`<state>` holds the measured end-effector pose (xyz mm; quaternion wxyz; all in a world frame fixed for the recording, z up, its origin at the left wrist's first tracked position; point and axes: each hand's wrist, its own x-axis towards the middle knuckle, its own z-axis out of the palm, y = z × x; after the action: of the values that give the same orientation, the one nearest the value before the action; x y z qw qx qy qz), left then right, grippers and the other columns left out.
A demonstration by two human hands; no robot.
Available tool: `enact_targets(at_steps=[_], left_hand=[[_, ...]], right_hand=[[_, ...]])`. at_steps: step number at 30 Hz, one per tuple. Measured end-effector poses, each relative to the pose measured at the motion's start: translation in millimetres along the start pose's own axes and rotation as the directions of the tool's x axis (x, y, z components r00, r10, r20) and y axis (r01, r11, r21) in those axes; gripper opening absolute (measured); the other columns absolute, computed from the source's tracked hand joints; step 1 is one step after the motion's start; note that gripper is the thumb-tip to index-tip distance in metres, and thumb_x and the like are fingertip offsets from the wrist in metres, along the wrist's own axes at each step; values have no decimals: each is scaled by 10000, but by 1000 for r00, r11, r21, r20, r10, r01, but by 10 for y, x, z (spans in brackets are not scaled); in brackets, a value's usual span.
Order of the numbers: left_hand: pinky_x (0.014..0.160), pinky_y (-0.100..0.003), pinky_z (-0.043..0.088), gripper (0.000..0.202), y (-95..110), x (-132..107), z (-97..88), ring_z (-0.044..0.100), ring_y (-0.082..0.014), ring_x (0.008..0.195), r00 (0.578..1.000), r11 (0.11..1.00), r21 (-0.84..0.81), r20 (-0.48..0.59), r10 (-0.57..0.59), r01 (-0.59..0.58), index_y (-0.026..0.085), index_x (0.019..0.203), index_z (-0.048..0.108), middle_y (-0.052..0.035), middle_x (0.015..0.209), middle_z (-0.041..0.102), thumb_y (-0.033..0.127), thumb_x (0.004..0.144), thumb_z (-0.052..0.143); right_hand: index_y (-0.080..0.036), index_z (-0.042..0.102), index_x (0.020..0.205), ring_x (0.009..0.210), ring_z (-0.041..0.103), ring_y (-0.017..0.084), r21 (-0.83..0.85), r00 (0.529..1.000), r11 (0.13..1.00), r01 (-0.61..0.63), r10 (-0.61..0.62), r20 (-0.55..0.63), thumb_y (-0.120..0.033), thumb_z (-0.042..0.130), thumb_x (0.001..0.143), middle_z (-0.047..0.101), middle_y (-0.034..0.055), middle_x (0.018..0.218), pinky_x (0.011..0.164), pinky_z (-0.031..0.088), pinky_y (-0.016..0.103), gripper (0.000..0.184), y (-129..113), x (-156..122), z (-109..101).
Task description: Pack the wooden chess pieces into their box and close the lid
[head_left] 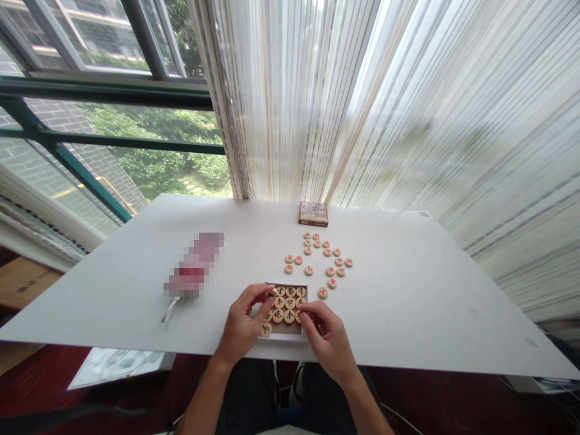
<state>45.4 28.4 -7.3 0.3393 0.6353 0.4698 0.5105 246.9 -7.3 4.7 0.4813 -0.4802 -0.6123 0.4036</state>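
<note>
A shallow open box [294, 328] lies near the front edge of the table, with rows of round wooden Chinese chess pieces [278, 316] bearing black characters in it. My left hand [242, 323] is over the box's left side, its thumb and index finger closed on a Chinese chess piece [272, 293] at the back left corner. At the right side, my right hand [330, 338] has curled fingers, the tips by the end pieces of the middle rows; whether they grip a piece or the box edge is hidden. One black piece [266, 330] sits alone in the front row.
Several red-character pieces [330, 272] lie scattered beyond the box, to the right. Behind them, near the curtain [290, 109], is a printed box lid [313, 213]. A blurred pink item [194, 266] rests at left on the white table [408, 290].
</note>
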Motion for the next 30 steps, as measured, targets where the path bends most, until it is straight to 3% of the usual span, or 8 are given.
enact_targets(at_steps=[7, 13, 20, 24, 30], left_hand=[[854, -303, 575, 260, -9, -12, 6, 670, -167, 901, 1000, 999, -31, 11, 10, -9, 232, 1133, 637, -38, 1073, 650, 267, 879, 682], [804, -273, 556, 130, 56, 9, -2, 656, -158, 849, 997, 997, -18, 41, 72, -71, 205, 983, 688, -34, 972, 677, 254, 865, 710], [721, -256, 562, 168, 63, -18, -34, 667, -156, 733, 999, 998, 53, 33, 14, -16, 192, 925, 739, -26, 843, 735, 326, 824, 756], [813, -289, 578, 192, 79, -21, -35, 711, -202, 893, 999, 998, 69, 51, -4, 1, 213, 1012, 751, -49, 987, 761, 334, 872, 699], [981, -340, 533, 247, 74, -18, -32, 664, -225, 1117, 997, 997, 70, 76, 26, -31, 229, 1153, 701, -70, 1195, 708, 301, 940, 601]], right_hand=[[-224, 688, 1083, 726, 599, 160, -12, 1000, 1000, 6, -6, -4, -309, 568, 968, 675, 41, 901, 636, 486, 268, 187, -14, 2, -11], [-226, 688, 1075, 731, 593, 163, -21, 1000, 1000, 9, -9, -1, -323, 565, 968, 672, 42, 915, 637, 482, 272, 190, -19, 6, -8], [-227, 691, 1024, 703, 569, 159, -52, 999, 998, 47, -48, -18, -292, 578, 959, 670, 37, 884, 618, 467, 272, 146, -12, 24, -6], [-237, 700, 1018, 755, 585, 179, -128, 989, 982, 138, -144, -40, -250, 583, 948, 686, 50, 912, 681, 489, 305, 137, -111, 85, 21], [-253, 687, 1084, 881, 639, 198, -126, 976, 968, 216, -214, 34, -233, 578, 943, 682, 71, 1050, 765, 527, 321, 179, -265, 265, 133]])
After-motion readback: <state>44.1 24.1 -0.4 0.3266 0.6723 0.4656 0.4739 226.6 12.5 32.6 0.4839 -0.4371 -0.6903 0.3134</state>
